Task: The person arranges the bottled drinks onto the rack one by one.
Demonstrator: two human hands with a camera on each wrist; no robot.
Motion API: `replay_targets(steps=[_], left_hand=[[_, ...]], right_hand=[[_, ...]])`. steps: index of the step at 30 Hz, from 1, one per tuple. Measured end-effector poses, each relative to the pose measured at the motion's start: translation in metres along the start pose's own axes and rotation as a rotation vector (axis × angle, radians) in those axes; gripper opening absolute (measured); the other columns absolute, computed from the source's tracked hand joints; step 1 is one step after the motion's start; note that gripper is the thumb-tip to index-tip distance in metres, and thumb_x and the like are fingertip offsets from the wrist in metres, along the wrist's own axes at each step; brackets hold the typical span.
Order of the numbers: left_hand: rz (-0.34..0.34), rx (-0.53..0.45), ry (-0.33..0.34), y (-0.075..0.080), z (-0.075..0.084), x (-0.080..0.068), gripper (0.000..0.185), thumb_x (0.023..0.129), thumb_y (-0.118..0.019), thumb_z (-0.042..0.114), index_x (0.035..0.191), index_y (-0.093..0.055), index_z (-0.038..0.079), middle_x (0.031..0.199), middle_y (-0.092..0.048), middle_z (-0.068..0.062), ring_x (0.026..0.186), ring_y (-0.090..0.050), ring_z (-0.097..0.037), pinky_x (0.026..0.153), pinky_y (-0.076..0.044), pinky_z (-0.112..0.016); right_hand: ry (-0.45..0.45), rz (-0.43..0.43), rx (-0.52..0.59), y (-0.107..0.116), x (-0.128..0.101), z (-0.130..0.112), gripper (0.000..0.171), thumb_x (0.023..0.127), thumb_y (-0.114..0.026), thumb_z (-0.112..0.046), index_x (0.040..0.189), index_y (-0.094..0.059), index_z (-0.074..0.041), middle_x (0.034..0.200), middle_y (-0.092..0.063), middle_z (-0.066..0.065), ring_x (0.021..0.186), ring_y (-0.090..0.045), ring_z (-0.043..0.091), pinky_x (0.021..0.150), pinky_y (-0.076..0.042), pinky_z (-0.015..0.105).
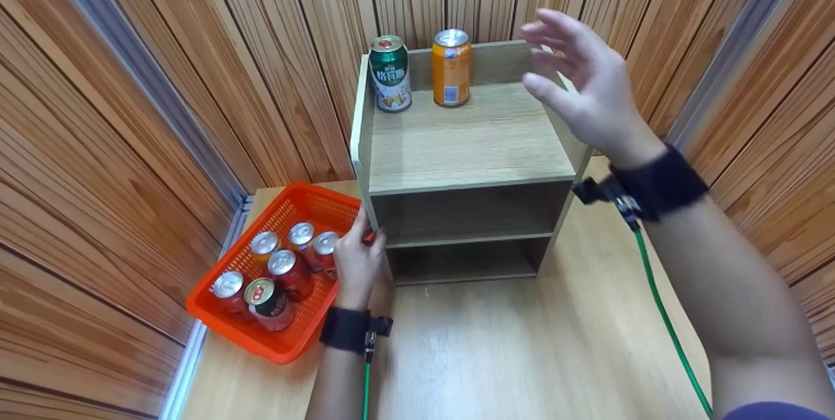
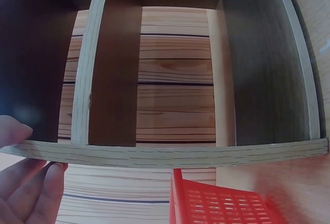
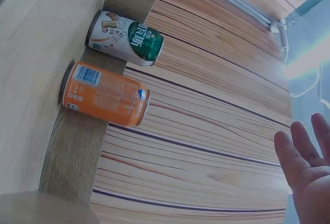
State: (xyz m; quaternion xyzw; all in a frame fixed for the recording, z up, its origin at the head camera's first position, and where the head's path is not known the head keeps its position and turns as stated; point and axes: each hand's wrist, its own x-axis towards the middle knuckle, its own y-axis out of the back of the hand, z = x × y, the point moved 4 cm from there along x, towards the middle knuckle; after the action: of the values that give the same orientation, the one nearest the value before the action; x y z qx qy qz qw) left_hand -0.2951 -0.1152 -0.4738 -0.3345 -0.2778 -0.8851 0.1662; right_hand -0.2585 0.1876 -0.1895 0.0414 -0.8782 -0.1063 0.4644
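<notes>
A wooden shelf unit (image 1: 456,146) stands on the table. On its top, at the back left, a green can (image 1: 390,73) and an orange can (image 1: 451,68) stand upright side by side. My right hand (image 1: 554,58) hovers open above the top's right side, fingers spread, holding nothing and clear of the orange can. The right wrist view shows the green can (image 3: 126,38), the orange can (image 3: 103,94) and the right hand (image 3: 309,167) apart from them. My left hand (image 1: 364,240) grips the shelf's lower left front edge (image 2: 154,154), thumb (image 2: 13,131) over it and fingers (image 2: 31,193) under.
An orange plastic basket (image 1: 306,189) with several cans (image 1: 280,270) sits left of the shelf, touching my left hand; the basket's corner (image 2: 221,203) shows in the left wrist view. Wooden slat walls close in on three sides. The shelf's two lower compartments hold nothing.
</notes>
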Motion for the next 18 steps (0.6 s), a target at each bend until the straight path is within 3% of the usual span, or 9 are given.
replay_targets(steps=[6,14,18], left_hand=[[0.014,0.002,-0.017,-0.001,-0.002,-0.002,0.063,0.078,-0.074,-0.003,0.137,-0.056,0.007,0.102,-0.071,-0.018,0.085,-0.07,-0.028,0.078,-0.056,-0.04],[0.029,0.026,-0.028,0.001,-0.001,0.0,0.061,0.077,-0.074,-0.004,0.135,-0.058,0.006,0.096,-0.071,-0.02,0.08,-0.07,-0.031,0.077,-0.056,-0.044],[0.02,0.031,-0.02,0.001,0.0,0.001,0.06,0.078,-0.073,-0.003,0.135,-0.058,0.005,0.1,-0.071,-0.02,0.082,-0.07,-0.03,0.079,-0.056,-0.043]], right_hand=[[0.094,0.109,0.071,0.019,-0.033,0.001,0.055,0.08,-0.069,0.009,0.131,-0.048,0.014,0.123,-0.057,0.026,0.119,-0.052,0.035,0.103,-0.041,0.045],[0.105,0.462,0.303,0.044,-0.09,0.008,0.06,0.071,-0.078,0.009,0.125,-0.051,0.016,0.119,-0.056,0.033,0.117,-0.051,0.04,0.102,-0.042,0.045],[0.091,0.564,0.312,0.05,-0.118,0.017,0.059,0.071,-0.075,0.012,0.125,-0.051,0.016,0.12,-0.054,0.033,0.117,-0.05,0.04,0.102,-0.042,0.044]])
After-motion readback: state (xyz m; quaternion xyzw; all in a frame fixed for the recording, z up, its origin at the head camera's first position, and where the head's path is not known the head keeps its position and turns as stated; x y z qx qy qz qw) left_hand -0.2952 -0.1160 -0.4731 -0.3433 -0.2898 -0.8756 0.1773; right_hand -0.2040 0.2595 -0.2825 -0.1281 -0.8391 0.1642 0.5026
